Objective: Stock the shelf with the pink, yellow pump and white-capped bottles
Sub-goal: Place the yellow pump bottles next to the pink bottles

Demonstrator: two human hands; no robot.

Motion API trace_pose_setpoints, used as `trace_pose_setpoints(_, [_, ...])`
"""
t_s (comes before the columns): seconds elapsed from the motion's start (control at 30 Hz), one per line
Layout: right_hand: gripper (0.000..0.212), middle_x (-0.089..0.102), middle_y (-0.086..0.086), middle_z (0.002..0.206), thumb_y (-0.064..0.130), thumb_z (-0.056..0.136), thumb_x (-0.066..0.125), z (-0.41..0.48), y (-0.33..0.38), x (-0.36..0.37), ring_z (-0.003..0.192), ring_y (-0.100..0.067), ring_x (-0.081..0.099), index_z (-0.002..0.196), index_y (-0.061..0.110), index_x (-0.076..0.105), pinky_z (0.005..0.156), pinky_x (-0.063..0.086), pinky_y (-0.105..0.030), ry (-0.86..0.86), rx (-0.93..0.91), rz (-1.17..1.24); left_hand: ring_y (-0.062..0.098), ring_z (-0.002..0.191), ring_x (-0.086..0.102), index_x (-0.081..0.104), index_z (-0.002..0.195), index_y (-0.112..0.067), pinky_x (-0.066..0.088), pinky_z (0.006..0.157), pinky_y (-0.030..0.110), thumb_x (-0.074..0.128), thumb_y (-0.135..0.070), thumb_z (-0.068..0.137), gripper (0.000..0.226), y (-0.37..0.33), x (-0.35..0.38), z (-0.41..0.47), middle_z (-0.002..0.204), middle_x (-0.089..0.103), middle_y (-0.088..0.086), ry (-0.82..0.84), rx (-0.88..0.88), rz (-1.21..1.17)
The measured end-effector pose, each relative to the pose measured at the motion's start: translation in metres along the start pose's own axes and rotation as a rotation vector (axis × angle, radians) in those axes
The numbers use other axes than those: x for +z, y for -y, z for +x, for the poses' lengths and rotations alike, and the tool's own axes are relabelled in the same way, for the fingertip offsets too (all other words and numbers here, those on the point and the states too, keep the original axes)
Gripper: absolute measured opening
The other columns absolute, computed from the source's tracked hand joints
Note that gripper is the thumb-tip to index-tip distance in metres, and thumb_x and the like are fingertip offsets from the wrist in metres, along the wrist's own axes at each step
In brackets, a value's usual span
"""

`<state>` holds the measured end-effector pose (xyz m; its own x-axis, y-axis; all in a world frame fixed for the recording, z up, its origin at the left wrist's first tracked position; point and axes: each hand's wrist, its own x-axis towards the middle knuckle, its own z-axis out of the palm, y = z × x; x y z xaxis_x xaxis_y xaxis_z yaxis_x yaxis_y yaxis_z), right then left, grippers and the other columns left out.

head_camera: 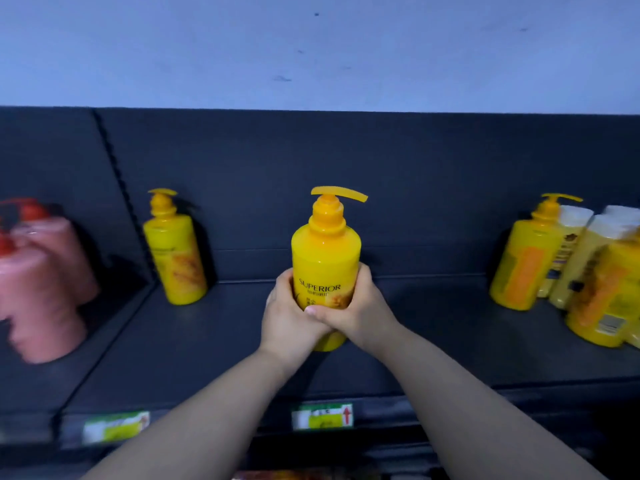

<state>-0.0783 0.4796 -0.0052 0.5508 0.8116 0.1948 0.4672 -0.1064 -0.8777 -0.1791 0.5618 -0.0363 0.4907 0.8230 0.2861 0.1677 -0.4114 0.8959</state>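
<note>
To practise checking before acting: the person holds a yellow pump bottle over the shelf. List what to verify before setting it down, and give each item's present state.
1. Grip: left hand and right hand both wrap the lower body of the held yellow pump bottle: ok.
2. Bottle upright, label facing outward: ok.
3. Bare shelf on both sides of it: ok.
4. Clearance from the left yellow bottle and the right cluster: ok.
5. Base resting on the shelf: cannot tell.
</note>
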Motion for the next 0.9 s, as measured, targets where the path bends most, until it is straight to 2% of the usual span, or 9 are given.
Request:
trace_pose_setpoints(0.13, [0.100,0.049,0.003,0.129,0.035,0.061,0.088,-0.007,0.025,0.071,0.118,-0.013,0.049,0.139,0.022,0.028,0.099,0.044,-0.035,0.074,-0.015,0.019,0.014,0.105,0.056,0.039,0.117,-0.039,0.049,0.085,0.036,0.073,-0.057,0.042,0.084,0.029,-0.070,-0.017,0.115,0.057,-0.007,-0.075,-0.045,0.031])
trace_pose_setpoints(0.27, [0.097,0.047,0.008,0.122,0.035,0.063,0.087,-0.014,0.046,0.122,0.111,-0.008,0.046,0.139,0.019,0.028,0.090,0.040,-0.025,0.162,-0.031,0.008,0.014,0.101,0.056,0.042,0.117,-0.037,0.043,0.075,0.026,0.071,-0.058,0.039,0.085,0.049,-0.120,-0.033,0.111,0.057,-0.008,-0.161,-0.079,0.034])
trace_pose_setpoints(0.4, [0.096,0.048,0.008,0.123,0.038,0.062,0.086,-0.014,0.057,0.156,0.114,-0.012,0.050,0.137,0.022,0.029,0.093,0.046,-0.031,0.227,-0.047,-0.002,0.007,0.096,0.057,0.040,0.111,-0.041,0.041,0.067,0.015,0.076,-0.050,0.042,0.078,0.066,-0.151,-0.039,0.102,0.055,-0.018,-0.227,-0.104,0.027])
trace_pose_setpoints(0.6, [0.096,0.050,0.006,0.127,0.040,0.061,0.086,0.008,0.057,0.176,0.114,-0.012,0.050,0.137,0.024,0.029,0.096,0.047,-0.033,0.298,-0.068,-0.038,0.004,0.095,0.057,0.037,0.115,-0.039,0.043,0.068,0.016,0.080,-0.039,0.049,0.079,0.082,-0.163,-0.029,0.104,0.056,-0.017,-0.250,-0.138,0.025])
trace_pose_setpoints(0.77, [0.097,0.049,0.006,0.127,0.045,0.059,0.086,0.042,0.051,0.176,0.115,-0.014,0.051,0.134,0.024,0.031,0.095,0.049,-0.036,0.302,-0.048,-0.084,0.011,0.096,0.055,0.037,0.126,-0.028,0.039,0.065,0.011,0.080,-0.043,0.050,0.088,0.085,-0.161,0.004,0.108,0.055,-0.008,-0.178,-0.167,0.095])
trace_pose_setpoints(0.9, [0.099,0.049,0.003,0.127,0.048,0.058,0.086,0.076,0.043,0.173,0.113,-0.015,0.051,0.134,0.021,0.030,0.093,0.050,-0.036,0.311,-0.033,-0.139,0.014,0.099,0.056,0.035,0.135,-0.020,0.044,0.074,0.023,0.082,-0.044,0.054,0.097,0.092,-0.155,0.036,0.116,0.057,-0.001,-0.123,-0.202,0.165])
